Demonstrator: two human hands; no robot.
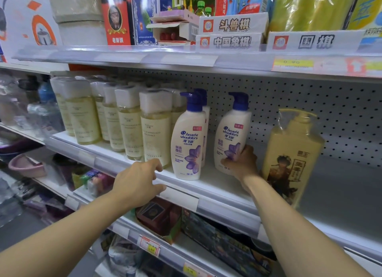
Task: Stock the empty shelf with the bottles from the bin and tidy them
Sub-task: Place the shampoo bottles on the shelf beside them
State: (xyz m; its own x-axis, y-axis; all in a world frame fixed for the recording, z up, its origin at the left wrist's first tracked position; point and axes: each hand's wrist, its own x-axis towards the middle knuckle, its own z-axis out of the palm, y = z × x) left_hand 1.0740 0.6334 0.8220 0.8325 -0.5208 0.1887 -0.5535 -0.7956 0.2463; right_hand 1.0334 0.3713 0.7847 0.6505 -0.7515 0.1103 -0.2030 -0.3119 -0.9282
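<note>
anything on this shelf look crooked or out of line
Yes. The white shampoo bottle gripped by the right hand leans left, apart from the upright white pair. The yellow pump bottle at the shelf's front edge also tilts. The left hand holds nothing.

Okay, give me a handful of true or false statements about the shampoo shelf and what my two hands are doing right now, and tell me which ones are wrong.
1. The right hand grips the lower part of a white shampoo bottle with a blue pump. True.
2. The left hand is holding a bottle. False: it holds nothing, its fingers loose near the shelf edge.
3. A yellow pump bottle wrapped in clear plastic stands to the right of the held bottle. True.
4. The yellow pump bottle lies on its side. False: it stands upright.
5. Clear bottles of pale liquid with white caps fill the left of the shelf. True.
</note>
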